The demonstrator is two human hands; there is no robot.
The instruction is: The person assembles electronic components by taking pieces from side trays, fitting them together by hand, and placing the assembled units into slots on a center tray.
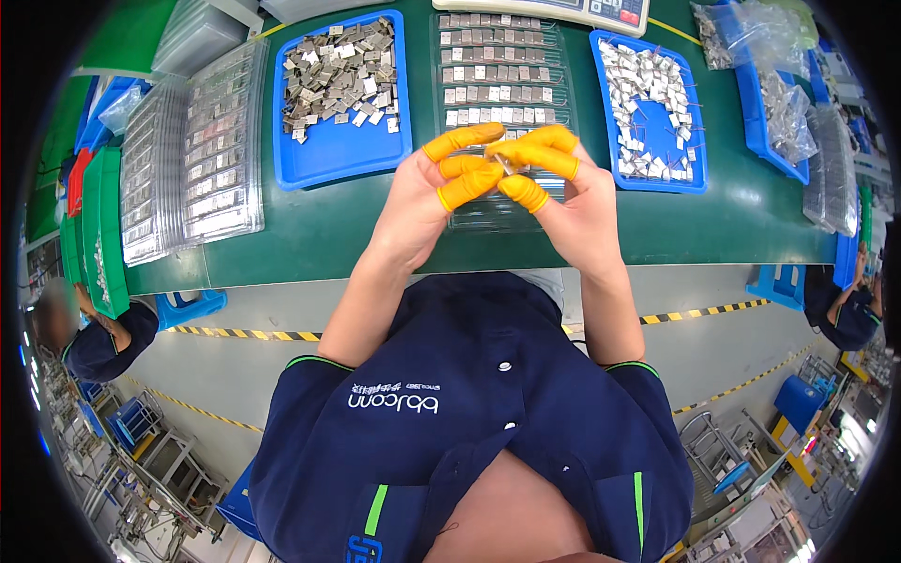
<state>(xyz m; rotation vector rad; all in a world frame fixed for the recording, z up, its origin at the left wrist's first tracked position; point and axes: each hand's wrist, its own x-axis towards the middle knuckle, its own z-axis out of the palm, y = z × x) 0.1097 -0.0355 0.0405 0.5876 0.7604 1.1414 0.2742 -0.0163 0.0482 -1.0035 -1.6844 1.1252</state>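
Note:
My left hand (pixel 427 188) and my right hand (pixel 572 188), both with yellow finger cots, meet over the near end of a clear slotted tray (pixel 438 70). Pinched between their fingertips is a small metal part (pixel 507 165), mostly hidden by the fingers. Rows of small silver and white rectangular pieces (pixel 493 73) fill the tray's far slots. To the left, a blue tray (pixel 328 164) holds a heap of flat silver metal pieces (pixel 340 73). On the right, another blue tray (pixel 662 117) carries many small white pieces with thin wire leads (pixel 657 161).
Stacked clear trays (pixel 192 164) with parts stand on the green table (pixel 319 230) at left, beside a green bin (pixel 103 230). A scale (pixel 619 11) sits at the far edge. Bagged parts in a blue bin (pixel 779 117) lie at right. Co-workers sit at both sides.

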